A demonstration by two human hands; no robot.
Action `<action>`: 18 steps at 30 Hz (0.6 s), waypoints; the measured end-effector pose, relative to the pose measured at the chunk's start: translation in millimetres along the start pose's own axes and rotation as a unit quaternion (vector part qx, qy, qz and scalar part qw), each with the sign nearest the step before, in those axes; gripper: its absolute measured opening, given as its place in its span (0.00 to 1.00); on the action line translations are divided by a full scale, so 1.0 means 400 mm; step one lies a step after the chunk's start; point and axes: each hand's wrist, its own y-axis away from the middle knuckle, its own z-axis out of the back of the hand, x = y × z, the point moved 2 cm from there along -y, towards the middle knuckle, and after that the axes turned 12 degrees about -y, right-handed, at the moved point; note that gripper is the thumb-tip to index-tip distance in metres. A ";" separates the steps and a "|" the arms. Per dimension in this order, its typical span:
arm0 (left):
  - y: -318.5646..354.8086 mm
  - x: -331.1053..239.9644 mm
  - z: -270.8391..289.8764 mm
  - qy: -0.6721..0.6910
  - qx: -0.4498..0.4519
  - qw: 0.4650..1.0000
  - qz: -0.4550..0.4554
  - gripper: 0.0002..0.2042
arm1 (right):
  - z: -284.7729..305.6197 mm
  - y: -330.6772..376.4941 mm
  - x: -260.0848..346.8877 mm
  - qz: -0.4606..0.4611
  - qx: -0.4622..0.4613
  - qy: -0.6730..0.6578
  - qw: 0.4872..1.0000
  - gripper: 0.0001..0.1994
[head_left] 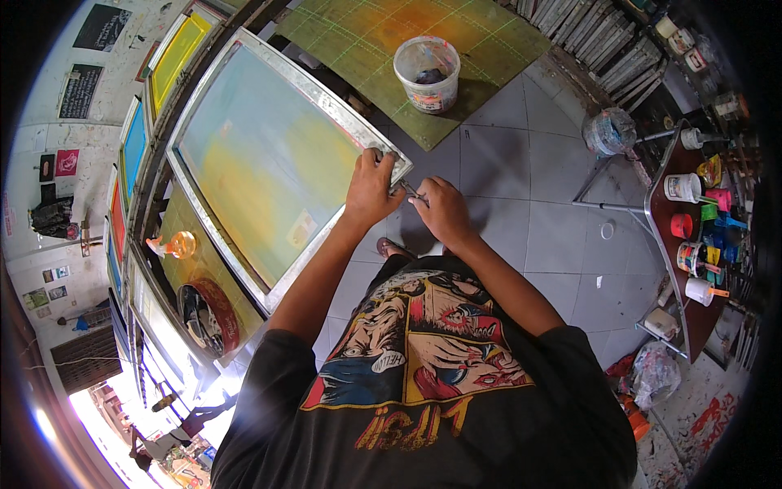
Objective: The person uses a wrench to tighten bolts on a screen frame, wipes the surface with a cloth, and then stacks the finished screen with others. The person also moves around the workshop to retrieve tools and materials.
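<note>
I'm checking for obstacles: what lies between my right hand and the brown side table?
In the head view, grey tiled floor, a small pale round thing on it, and a metal table leg.

Black short-sleeved cotton T-shirt point(269, 399) with a multicoloured comic-panel print point(415, 342): capital lettering in its white speech bubble point(388, 361), a short word in the upper-right panel, and large stylised orange-yellow lettering point(411, 426) below the panels. Two black rectangular boards on the white wall, upper point(102, 27) and lower point(81, 91), carry pale handwritten lines, too small to read. Pale lettering on the dark red round tin point(226, 322) is partly readable; marks on the whitish round plastic bucket point(429, 98) are illegible.
</note>
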 end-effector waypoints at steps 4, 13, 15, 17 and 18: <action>0.000 0.000 0.001 0.003 0.009 1.000 0.002 0.28 | -0.014 0.001 -0.042 -0.200 0.105 -0.247 0.942 0.10; 0.000 -0.002 0.003 0.009 0.003 1.000 0.002 0.26 | -0.004 -0.007 -0.038 -0.086 0.091 -0.110 0.986 0.11; -0.001 -0.003 0.002 0.009 0.000 1.000 0.004 0.25 | 0.006 -0.005 -0.016 0.031 0.053 0.023 0.998 0.11; -0.003 -0.003 0.000 0.009 -0.002 1.000 0.003 0.25 | 0.011 0.002 -0.005 0.100 0.016 0.064 0.993 0.10; -0.003 -0.002 0.000 0.007 -0.003 1.000 0.002 0.25 | 0.008 0.002 -0.013 0.030 0.034 -0.003 0.999 0.10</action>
